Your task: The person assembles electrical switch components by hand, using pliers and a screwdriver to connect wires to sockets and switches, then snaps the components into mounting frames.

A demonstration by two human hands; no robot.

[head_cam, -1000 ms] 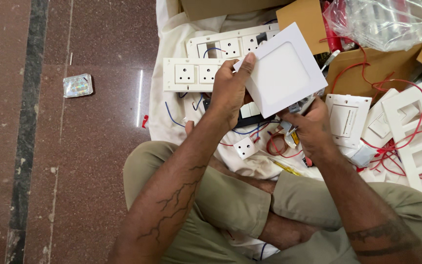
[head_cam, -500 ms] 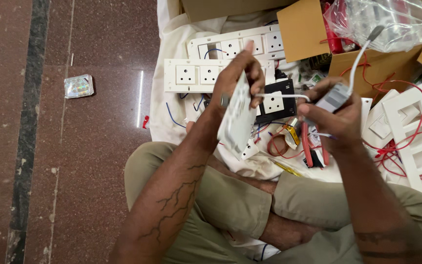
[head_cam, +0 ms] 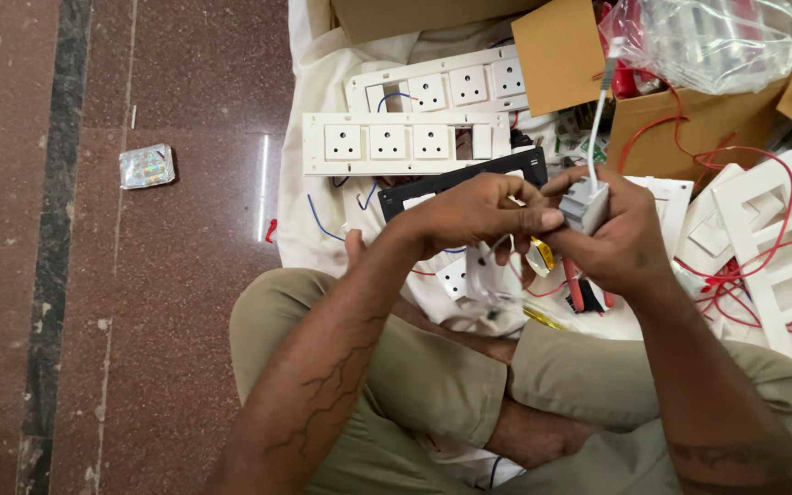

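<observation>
We see the right hand [head_cam: 621, 240] wrapped around a small grey box [head_cam: 585, 203], held up over the lap in the middle of the picture. A thin white cable [head_cam: 595, 137] comes out of its top and runs up toward a clear plastic bag [head_cam: 717, 37]. Fingers hide most of the box, so we cannot tell its whole shape. The left hand [head_cam: 469, 215] reaches across, and its fingertips [head_cam: 543, 220] press on the box's side, so both hands are gripping it.

Under the left hand hangs something white and smooth, but we cannot make out what it is. A yellow bit [head_cam: 540, 257] and a red tool handle [head_cam: 574, 291] peek out below the hands, mostly covered.

Farther out, two long white socket strips [head_cam: 396, 144] lie flat on a crumpled white cloth [head_cam: 323, 82]. A black frame [head_cam: 469, 179] lies by them, half hidden. Red wires [head_cam: 744, 266] loop over a white plate with square holes [head_cam: 786, 266]. A brown cardboard box [head_cam: 689, 119] is cut off at the top. A shiny foil pack [head_cam: 147, 166] lies alone on the speckled stone floor [head_cam: 167, 321].
</observation>
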